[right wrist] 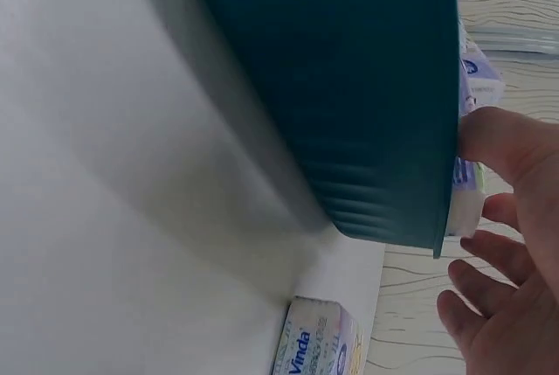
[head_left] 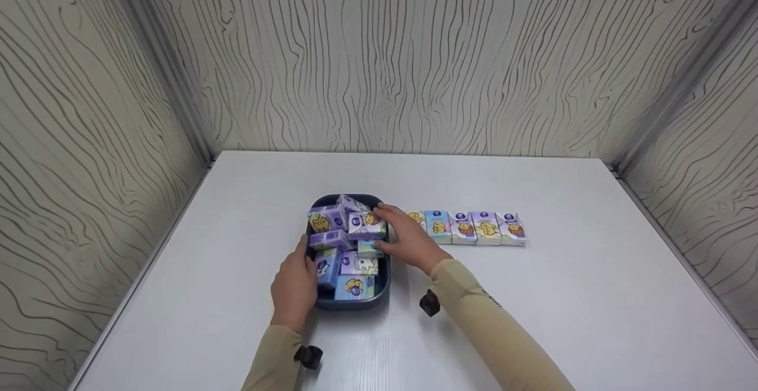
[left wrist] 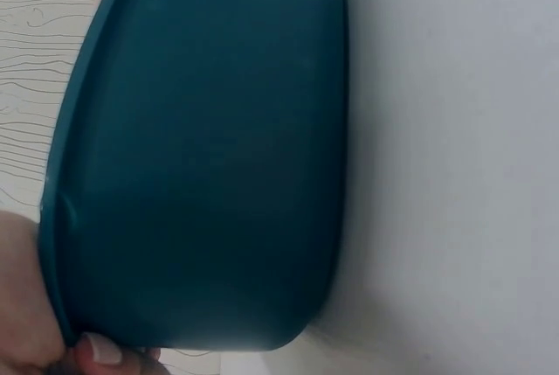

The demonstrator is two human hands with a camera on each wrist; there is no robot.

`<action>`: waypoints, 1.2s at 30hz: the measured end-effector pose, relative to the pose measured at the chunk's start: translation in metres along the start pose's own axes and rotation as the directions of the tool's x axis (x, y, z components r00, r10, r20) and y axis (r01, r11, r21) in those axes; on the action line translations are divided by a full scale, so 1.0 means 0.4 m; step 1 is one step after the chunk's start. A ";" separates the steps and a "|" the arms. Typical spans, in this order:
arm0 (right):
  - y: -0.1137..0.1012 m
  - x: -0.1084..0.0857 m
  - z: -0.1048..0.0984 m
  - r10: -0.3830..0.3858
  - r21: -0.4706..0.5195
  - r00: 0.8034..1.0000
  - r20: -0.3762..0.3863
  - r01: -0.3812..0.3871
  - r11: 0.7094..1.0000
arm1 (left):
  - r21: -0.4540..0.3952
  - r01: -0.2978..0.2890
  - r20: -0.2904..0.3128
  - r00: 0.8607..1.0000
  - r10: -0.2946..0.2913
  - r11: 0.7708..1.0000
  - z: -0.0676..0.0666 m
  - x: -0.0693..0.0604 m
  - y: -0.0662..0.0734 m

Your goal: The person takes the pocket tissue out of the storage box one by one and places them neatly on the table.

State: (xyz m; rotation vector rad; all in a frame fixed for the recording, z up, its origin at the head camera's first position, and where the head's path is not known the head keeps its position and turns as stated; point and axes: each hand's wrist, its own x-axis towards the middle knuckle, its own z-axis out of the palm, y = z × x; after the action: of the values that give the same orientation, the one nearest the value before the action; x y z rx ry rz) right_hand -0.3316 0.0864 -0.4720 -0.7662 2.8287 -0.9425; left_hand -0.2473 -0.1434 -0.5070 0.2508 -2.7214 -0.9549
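A dark teal plastic basin [head_left: 353, 305] on the white table holds several small tissue packs with purple, blue and green cartoon wrapping. My left hand [head_left: 294, 287] grips the basin's left rim, with a thumbnail showing at the rim in the left wrist view. Over the right rim, my right hand [head_left: 414, 242] has thumb and index finger at opposite edges of a purple tissue pack [head_left: 367, 225] that lies on top of the others. The remaining fingers of that hand are spread and loosely bent in the right wrist view. Part of that pack is hidden behind the basin wall there.
To the right of the basin, several tissue packs [head_left: 487, 228] lie side by side in a row, the leftmost partly behind my right hand. One end pack [right wrist: 319, 340] shows lettering in the right wrist view. Wood-patterned panels [head_left: 379, 59] enclose the table at the back and sides.
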 end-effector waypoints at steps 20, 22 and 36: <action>-0.016 -0.018 0.001 -0.137 0.042 0.981 -0.136 0.144 0.989 | -0.006 -0.001 0.008 1.000 0.001 1.000 -0.001 0.001 -0.001; -0.013 -0.030 -0.010 -0.175 0.053 0.970 -0.170 0.186 0.981 | -0.002 -0.005 0.007 1.000 0.005 1.000 -0.002 0.000 0.001; 0.092 -0.186 -0.053 -0.127 0.038 0.958 -0.257 0.141 0.989 | -0.011 0.024 0.043 0.999 -0.023 1.000 -0.004 0.000 -0.005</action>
State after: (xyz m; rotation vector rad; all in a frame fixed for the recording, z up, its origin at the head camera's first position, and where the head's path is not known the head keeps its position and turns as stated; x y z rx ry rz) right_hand -0.2871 0.1589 -0.4830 -0.9012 2.9794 -1.2171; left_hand -0.2466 -0.1458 -0.5070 0.2641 -2.7565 -0.9929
